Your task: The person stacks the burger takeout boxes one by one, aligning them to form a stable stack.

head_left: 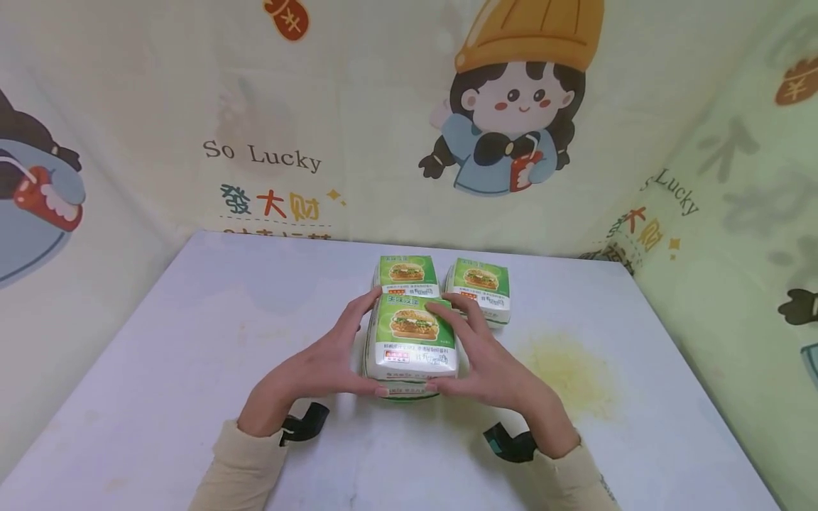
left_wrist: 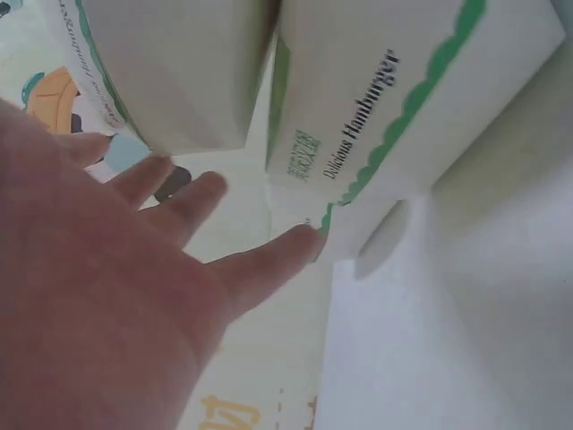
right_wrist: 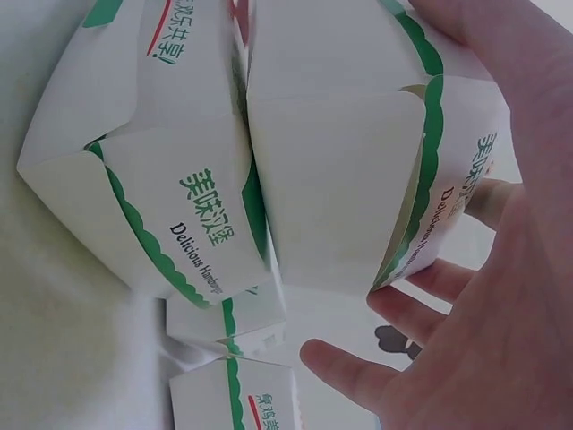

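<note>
1. A pale tabletop (head_left: 160, 369) fills the lower view, with faint marks and a yellowish patch (head_left: 569, 376) to the right of the boxes.
2. Cream sheeting (head_left: 377, 128) surrounds it at the back and sides, printed with a cartoon figure (head_left: 511, 106) in an orange hat and "So Lucky" lettering (head_left: 262, 155).
3. At the middle of the table, the upper front hamburger box (head_left: 415, 348) sits directly above a lower front box (right_wrist: 161, 215); whether they fully touch, I cannot tell.
4. The left hand (head_left: 313, 367) and right hand (head_left: 495, 367) grip the upper one from either side, thumbs at its near face.
5. Behind stand a back left box (head_left: 409, 273) and a back right box (head_left: 482, 280).
</note>
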The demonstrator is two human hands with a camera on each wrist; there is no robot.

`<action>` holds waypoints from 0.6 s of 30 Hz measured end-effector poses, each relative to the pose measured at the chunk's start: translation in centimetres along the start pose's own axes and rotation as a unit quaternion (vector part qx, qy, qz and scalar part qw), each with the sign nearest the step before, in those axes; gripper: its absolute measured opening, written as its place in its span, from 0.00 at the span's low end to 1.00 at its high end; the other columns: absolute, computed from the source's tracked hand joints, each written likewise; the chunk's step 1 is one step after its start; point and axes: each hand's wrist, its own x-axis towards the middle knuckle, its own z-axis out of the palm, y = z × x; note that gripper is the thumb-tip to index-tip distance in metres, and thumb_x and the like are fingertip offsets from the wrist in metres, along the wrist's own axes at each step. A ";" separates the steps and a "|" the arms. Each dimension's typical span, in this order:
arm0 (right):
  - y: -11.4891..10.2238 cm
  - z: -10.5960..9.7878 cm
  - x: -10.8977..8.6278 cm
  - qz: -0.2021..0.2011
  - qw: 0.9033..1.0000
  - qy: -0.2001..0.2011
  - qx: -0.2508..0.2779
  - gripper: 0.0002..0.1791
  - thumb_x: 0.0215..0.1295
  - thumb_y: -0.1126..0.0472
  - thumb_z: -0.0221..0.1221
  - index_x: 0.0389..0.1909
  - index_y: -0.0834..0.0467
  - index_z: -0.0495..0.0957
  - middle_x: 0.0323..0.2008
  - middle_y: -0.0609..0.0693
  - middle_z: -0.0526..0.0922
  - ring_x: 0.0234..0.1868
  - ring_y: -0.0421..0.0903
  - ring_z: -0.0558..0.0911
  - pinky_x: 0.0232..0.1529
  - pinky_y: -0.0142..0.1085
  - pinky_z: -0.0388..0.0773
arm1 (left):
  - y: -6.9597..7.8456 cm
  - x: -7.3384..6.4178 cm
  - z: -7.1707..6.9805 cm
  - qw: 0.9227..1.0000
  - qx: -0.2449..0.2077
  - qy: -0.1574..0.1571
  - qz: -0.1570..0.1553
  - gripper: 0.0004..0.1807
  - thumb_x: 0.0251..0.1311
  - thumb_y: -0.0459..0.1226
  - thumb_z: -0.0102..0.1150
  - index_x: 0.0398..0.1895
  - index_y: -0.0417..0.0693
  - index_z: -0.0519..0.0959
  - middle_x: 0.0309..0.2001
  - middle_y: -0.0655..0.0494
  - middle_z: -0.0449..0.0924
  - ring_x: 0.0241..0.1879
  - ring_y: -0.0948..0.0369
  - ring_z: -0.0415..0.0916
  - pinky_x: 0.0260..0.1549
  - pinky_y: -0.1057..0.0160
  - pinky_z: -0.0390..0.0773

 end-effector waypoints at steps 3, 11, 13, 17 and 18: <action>0.0 0.1 0.1 0.001 1.000 -0.004 0.004 0.55 0.47 0.34 0.72 0.74 0.30 0.50 0.76 0.42 0.45 0.74 0.50 0.54 0.62 0.53 0.73 | -0.1 0.0 -0.1 1.000 -0.001 0.009 0.009 0.69 0.40 0.49 0.81 0.80 0.64 0.40 0.77 0.65 0.43 0.76 0.59 0.46 0.71 0.40 0.57; 0.4 -0.9 -0.1 -0.014 0.998 -0.004 0.054 0.54 0.51 0.42 0.72 0.75 0.34 0.51 0.78 0.43 0.42 0.77 0.51 0.47 0.64 0.60 0.69 | -0.3 0.1 -0.2 1.000 -0.006 0.011 0.008 0.67 0.40 0.47 0.81 0.79 0.63 0.42 0.75 0.64 0.48 0.75 0.60 0.50 0.71 0.42 0.59; 0.8 -1.4 -0.3 -0.022 0.998 0.005 0.059 0.53 0.53 0.46 0.71 0.76 0.36 0.50 0.78 0.44 0.42 0.78 0.51 0.46 0.64 0.63 0.67 | -0.3 0.2 -0.2 1.000 -0.004 0.010 0.002 0.67 0.40 0.48 0.81 0.79 0.66 0.42 0.74 0.65 0.48 0.74 0.61 0.51 0.71 0.43 0.59; 1.4 -2.5 -0.4 -0.046 0.997 0.027 0.064 0.51 0.56 0.50 0.69 0.77 0.40 0.50 0.78 0.47 0.44 0.78 0.50 0.45 0.66 0.64 0.64 | -0.3 0.1 -0.2 1.000 0.000 0.011 -0.004 0.67 0.40 0.49 0.81 0.79 0.69 0.42 0.74 0.65 0.49 0.73 0.61 0.52 0.72 0.44 0.59; 1.6 -2.8 -0.3 -0.054 0.996 0.034 0.065 0.51 0.57 0.50 0.68 0.78 0.42 0.50 0.77 0.49 0.45 0.78 0.50 0.46 0.66 0.65 0.63 | -0.3 0.1 -0.3 1.000 0.002 0.013 -0.006 0.67 0.40 0.49 0.81 0.79 0.70 0.42 0.74 0.65 0.49 0.73 0.61 0.52 0.72 0.44 0.59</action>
